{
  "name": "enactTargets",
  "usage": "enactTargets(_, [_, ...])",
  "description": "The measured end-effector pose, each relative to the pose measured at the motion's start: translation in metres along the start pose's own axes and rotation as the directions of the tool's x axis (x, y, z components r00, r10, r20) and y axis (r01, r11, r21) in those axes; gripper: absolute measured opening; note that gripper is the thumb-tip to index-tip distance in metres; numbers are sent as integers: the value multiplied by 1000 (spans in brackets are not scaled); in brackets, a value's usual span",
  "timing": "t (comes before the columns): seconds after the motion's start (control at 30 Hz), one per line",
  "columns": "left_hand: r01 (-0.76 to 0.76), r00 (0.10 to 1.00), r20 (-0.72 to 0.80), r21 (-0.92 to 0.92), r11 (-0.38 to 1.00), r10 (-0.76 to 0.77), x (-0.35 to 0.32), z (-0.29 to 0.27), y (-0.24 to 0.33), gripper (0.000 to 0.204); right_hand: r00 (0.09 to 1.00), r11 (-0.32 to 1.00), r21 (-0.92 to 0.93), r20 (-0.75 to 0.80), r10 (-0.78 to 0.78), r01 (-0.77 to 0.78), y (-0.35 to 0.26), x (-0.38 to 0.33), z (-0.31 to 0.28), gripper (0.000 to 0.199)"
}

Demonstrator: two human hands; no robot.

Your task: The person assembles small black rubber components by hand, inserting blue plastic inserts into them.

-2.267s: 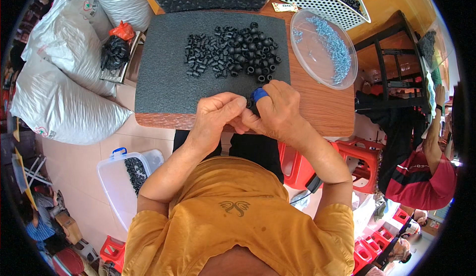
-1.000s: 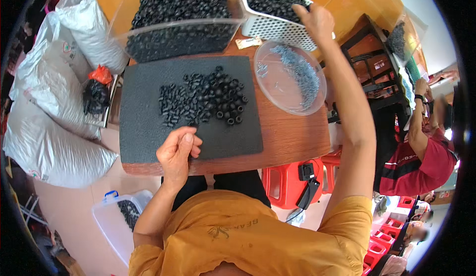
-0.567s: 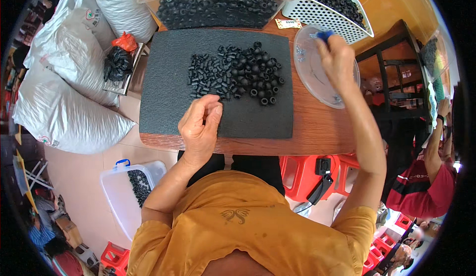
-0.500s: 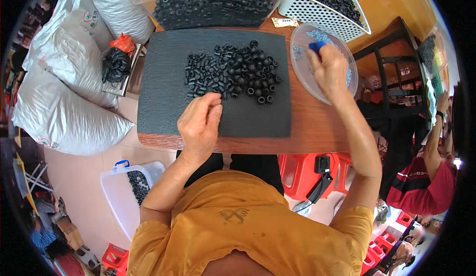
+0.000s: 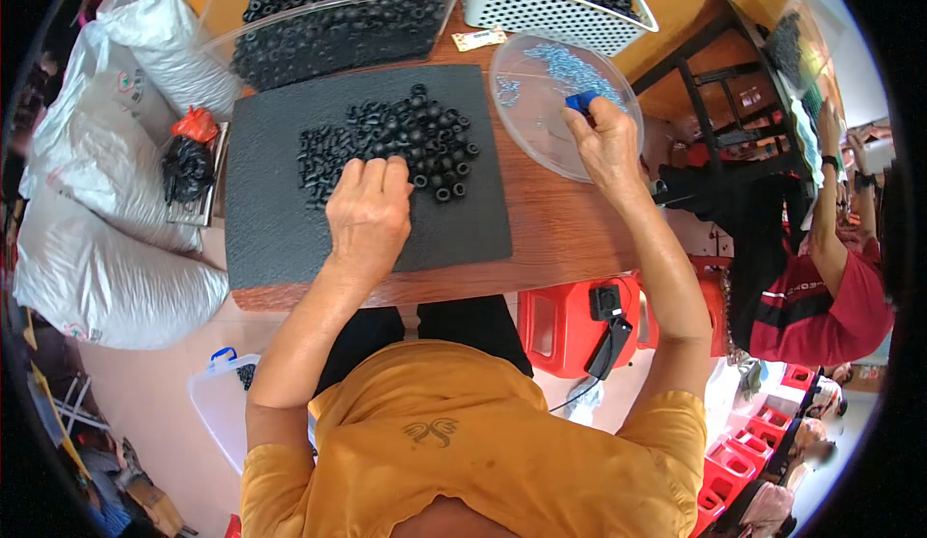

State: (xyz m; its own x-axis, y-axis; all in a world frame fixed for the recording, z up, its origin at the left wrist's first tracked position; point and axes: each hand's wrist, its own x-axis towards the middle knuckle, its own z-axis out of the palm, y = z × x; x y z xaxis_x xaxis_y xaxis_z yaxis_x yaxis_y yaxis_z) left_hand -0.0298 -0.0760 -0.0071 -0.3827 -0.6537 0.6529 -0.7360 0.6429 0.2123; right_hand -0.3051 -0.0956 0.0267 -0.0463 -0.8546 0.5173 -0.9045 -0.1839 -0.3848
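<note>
My right hand (image 5: 610, 147) pinches a small blue piece (image 5: 579, 102), its exact kind unclear, above a round clear plastic dish (image 5: 541, 147). Small bluish metallic pieces (image 5: 576, 70) lie spread in that dish. On a dark grey mat (image 5: 275, 200), my left hand (image 5: 369, 217) rests at the near edge of a pile of small black tube-like parts (image 5: 319, 156), back upward and fingers curled down. Whatever those fingertips hold, if anything, is hidden. Larger round black parts with holes (image 5: 444, 142) adjoin the pile on the right.
Behind the mat stand a clear bin (image 5: 338, 31) and a white perforated basket (image 5: 550, 12), both full of black parts. A wrapped packet (image 5: 479, 39) lies near the dish. White sacks (image 5: 106, 268) are at left, red stools (image 5: 555, 325) below the table. Another person (image 5: 821, 297) is at right.
The whole view has shifted. My right hand has moved toward the dish's right side, uncovering more metallic pieces. My left hand has turned back upward, with its fingers reaching over the black parts.
</note>
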Motion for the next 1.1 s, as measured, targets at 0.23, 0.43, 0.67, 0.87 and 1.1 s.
enactTargets(0.23, [-31,998,55,72,997,27,-2,8,-1,18,984,990,40,122,130,-136,18,2,2,22])
enactTargets(0.43, [43,998,-36,-35,998,-45,2,-9,3,23,959,988,-153,275,69,-27,12,18,26,25])
enactTargets(0.67, [471,829,226,-775,421,-511,-13,-31,3,24,946,980,-184,325,-11,75,20,21,42,24])
enactTargets(0.87, [501,668,554,-829,-250,-496,-27,-37,1,26,964,992,54,246,97,-113,-10,6,22,17])
enactTargets(1.1, [487,773,345,-861,149,-533,-33,-40,17,22,943,518,788,282,178,-333,-106,-30,18,13])
